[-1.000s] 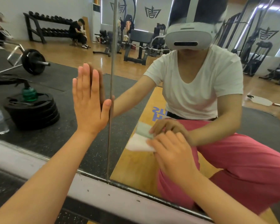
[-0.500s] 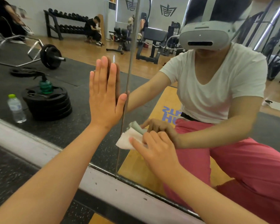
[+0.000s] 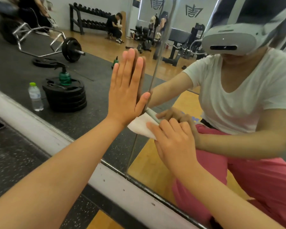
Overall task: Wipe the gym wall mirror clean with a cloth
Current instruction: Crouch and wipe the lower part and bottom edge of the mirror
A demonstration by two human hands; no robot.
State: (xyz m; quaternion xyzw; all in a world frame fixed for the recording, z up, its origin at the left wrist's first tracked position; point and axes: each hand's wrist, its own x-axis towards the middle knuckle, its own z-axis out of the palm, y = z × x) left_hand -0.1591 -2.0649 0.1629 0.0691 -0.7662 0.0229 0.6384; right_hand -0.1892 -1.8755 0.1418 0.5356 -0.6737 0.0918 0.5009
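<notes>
A white cloth (image 3: 141, 128), pink trousers (image 3: 254, 179), white T-shirt (image 3: 238, 96), black weight plates (image 3: 66, 98), green-capped clear bottle (image 3: 35, 96) and white-flecked black matting (image 3: 15, 159).

No legible text; crown-like emblems (image 3: 194, 10) on reflected wall panels (image 3: 177, 17).

Wall mirror (image 3: 92, 75): upright glass in two panels that meet at a vertical seam, with a pale frame along the lower edge. Cloth (image 3: 141, 126): white, folded, pressed flat to the glass across the seam, above the lower edge, partly under the right hand (image 3: 173, 142).
</notes>
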